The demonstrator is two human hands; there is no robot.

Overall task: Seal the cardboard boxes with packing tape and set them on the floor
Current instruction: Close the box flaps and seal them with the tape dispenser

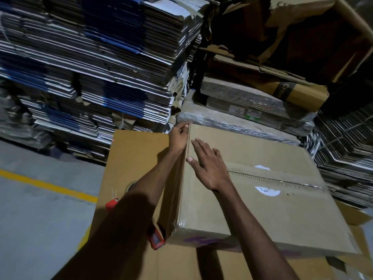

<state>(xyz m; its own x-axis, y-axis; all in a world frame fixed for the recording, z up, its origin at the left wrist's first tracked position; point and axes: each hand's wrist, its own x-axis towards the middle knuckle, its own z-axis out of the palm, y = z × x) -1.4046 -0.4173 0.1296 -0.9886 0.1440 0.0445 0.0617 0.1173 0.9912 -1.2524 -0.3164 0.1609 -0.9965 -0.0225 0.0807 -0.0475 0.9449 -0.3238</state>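
Both forearms reach forward over the box (252, 199). Right hand (210, 164) lies flat on its top, grip wide, fingers straight and spread beside the taped seam. Left hand (179, 136) presses the box's far left edge, fingers fairly straight, holding nothing. That box sits on more cardboard (129, 158), with a red tape dispenser (155, 238) just beside its left side. Stacks of flattened cartons (90, 57) stand behind, and the floor's (40, 219) yellow line (46, 184) runs left.
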